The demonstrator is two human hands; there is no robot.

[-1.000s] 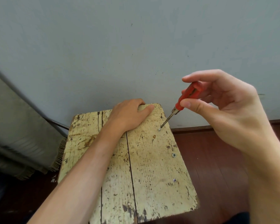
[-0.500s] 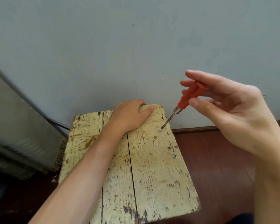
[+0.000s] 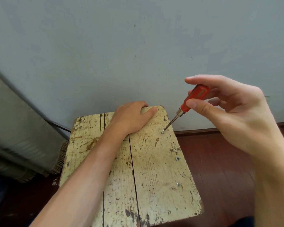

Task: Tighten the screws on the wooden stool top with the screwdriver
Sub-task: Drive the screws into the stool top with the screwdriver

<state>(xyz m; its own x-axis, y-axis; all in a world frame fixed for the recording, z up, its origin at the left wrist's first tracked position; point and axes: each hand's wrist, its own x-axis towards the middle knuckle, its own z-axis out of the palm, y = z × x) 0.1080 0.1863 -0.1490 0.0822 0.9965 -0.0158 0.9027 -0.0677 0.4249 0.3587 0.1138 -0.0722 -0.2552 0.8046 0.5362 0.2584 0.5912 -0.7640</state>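
while in right grip [image 3: 233,115], screwdriver [image 3: 196,95] tip below-left on screw [image 3: 162,132]

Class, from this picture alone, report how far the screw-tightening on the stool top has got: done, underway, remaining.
Done: nothing provably; tightness cannot be read. Underway: the right hand pinches the screwdriver, tip on the far screw, while the left hand holds the stool top steady. Remaining: the middle screw and near screw along the right edge.
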